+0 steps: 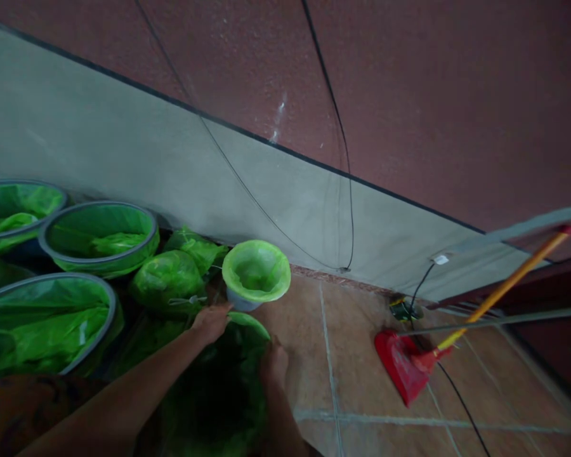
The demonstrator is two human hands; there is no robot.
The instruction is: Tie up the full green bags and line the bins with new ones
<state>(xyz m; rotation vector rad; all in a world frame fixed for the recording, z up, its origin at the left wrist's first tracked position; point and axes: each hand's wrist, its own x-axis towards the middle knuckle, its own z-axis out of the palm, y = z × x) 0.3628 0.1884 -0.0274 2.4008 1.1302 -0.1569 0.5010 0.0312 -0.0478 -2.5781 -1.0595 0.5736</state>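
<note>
My left hand (212,322) is closed on the far left part of the rim of a green trash bag (248,325). My right hand (275,363) grips the same rim on the right side, its fingers partly hidden and dim. The bag hangs open between both hands, its inside very dark; whether a bin stands beneath it cannot be seen. Just beyond my left fingers stands a small whitish bin (242,301) with a light green liner (278,279) folded over its rim. A tied, full green bag (169,279) lies left of that bin.
Several larger bins, among them a grey-rimmed one (99,259), are lined with green bags along the wall (137,165) at left. On the tiled floor (361,374) at right lies a red dustpan (402,368) with a yellow handle. Black cables (461,403) run nearby.
</note>
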